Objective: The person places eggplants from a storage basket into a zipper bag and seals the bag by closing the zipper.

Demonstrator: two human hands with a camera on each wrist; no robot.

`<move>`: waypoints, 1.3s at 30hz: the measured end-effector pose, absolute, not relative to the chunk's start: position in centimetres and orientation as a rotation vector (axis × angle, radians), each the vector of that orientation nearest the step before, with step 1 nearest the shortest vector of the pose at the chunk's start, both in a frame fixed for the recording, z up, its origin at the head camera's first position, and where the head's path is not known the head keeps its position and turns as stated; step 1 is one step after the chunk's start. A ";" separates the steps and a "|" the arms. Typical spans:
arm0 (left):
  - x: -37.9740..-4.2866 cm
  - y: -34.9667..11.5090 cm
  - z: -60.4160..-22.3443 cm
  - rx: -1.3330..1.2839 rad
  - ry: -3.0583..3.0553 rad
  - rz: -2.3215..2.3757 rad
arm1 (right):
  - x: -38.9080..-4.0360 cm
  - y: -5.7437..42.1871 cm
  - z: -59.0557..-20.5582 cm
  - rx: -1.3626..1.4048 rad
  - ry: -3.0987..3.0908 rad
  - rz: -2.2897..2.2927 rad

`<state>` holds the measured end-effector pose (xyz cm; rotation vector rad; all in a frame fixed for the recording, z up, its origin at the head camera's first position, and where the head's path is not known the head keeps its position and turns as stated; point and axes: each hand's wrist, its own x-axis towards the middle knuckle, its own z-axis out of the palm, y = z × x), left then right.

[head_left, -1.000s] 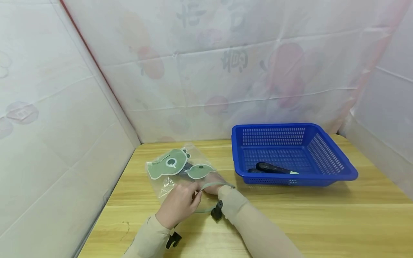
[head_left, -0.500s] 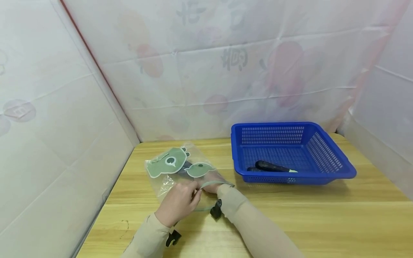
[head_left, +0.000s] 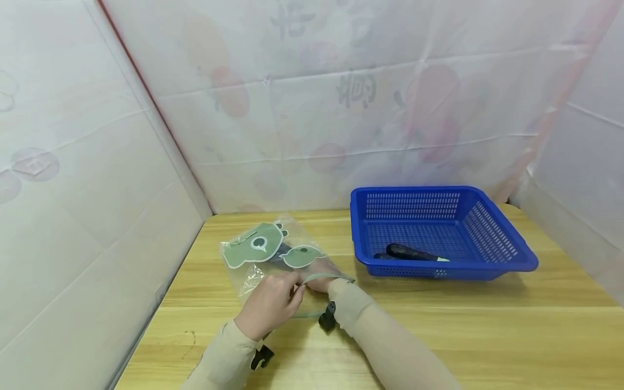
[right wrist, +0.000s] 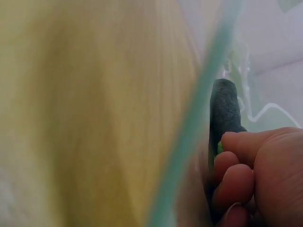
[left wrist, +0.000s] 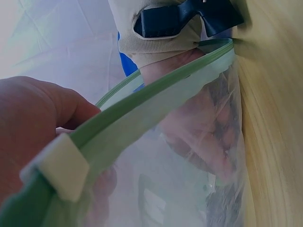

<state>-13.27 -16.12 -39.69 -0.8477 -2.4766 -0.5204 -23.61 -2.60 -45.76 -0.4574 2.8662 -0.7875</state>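
A clear zip bag (head_left: 257, 254) with green cartoon animal prints lies on the table, its mouth toward me. My left hand (head_left: 270, 306) pinches the bag's green zip edge (left wrist: 156, 92) and holds the mouth apart; a white slider (left wrist: 64, 168) sits on that edge. My right hand (head_left: 323, 269) is inside the bag up to the wrist. Its curled fingers grip the near, green-tipped end of a dark elongated thing (right wrist: 226, 104) with a rounded far end. The film and the hand partly hide this thing, and its exact kind cannot be told.
A blue perforated basket (head_left: 358, 233) stands at the back right of the wooden table (head_left: 487, 330). In it lie a black elongated thing (head_left: 409, 252) with a pale green tip and another dark piece, mostly hidden. Cloth walls (head_left: 292, 124) enclose the back and sides.
Almost nothing differs. Both hands, the bag and the basket stay in place; only the head view shifts slightly.
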 end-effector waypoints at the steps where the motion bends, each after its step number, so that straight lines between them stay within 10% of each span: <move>1: -13.3 -16.2 -39.7 -0.848 -2.478 -0.521 | -23.6 -2.6 -45.8 -0.468 2.866 -0.792; 39: -13.4 -17.0 -39.6 -0.803 -2.482 -0.478 | -19.7 1.1 -42.8 -1.132 2.547 -0.629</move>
